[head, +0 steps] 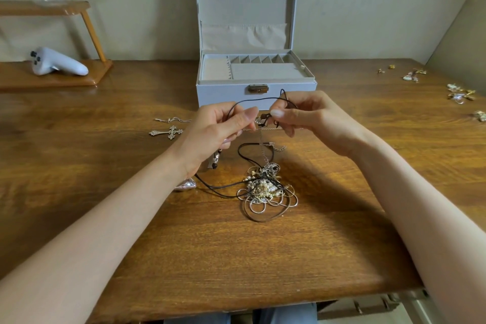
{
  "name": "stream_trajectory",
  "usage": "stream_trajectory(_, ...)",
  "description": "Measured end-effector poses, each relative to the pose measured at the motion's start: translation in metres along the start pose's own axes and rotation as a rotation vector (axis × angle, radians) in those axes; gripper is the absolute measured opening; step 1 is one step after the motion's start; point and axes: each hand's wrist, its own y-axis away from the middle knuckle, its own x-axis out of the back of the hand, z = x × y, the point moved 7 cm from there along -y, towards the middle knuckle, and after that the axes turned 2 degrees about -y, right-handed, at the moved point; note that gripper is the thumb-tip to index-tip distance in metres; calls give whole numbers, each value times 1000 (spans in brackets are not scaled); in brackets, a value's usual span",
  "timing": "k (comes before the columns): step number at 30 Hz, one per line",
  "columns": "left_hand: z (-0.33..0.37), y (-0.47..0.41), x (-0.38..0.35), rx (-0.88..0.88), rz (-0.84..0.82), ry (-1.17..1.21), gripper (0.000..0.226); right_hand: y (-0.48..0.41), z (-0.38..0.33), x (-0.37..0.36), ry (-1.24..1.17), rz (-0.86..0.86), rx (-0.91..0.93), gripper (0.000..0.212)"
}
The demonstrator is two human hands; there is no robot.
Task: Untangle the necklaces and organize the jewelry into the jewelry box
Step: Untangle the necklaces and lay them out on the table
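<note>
Both grips are fingertip pinches: the left hand (223, 126) and right hand (310, 116) hold a black cord (252, 100) raised between them, probably to work a knot loose. Its tail runs down into the tangle (265, 187) on the tabletop (236, 258), before the open box (223, 92).

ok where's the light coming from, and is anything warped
Head view: the jewelry box throws its shadow left onto the wall, so light likely comes from the right; pale sheen on the table at left; wide-angle bends the frame's edges.
</note>
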Motion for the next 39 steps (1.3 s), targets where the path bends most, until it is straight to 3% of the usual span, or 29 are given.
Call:
stream_trajectory(7, -2, 0, -2, -3, -66, 0, 10, 0, -2, 1, -62, 14, 21, 16)
stream_trajectory(13, -9, -2, -5, 48, -57, -60, 26, -1, -1, 3, -109, 26, 29, 14)
stream_trajectory(17, -9, 0, -11, 72, -75, -121, 15, -2, 0, 6, -137, 55, 30, 12)
stream_trajectory(21, -7, -3, 3, 32, 18, -297, 18, 0, -3, 13, -64, 109, 25, 15)
stream_trajectory(23, -8, -5, 17, 58, 77, -348, 15, 1, 0, 21, 3, 163, -27, 20)
stream_trajectory(27, -6, -7, 45, 119, 146, -221, 3, 4, 11, 48, 22, 271, -154, 40)
stream_trajectory(31, -3, -6, 67, 154, 164, -283, 11, 12, 20, 72, 71, 321, -256, 30)
stream_trajectory(34, -7, -5, 79, 213, 130, -440, 9, 18, 29, 88, 249, 379, -327, 18)
stream_trajectory(39, -20, -2, 92, 342, 71, -593, 8, 23, 40, 96, 374, 329, -443, 10)
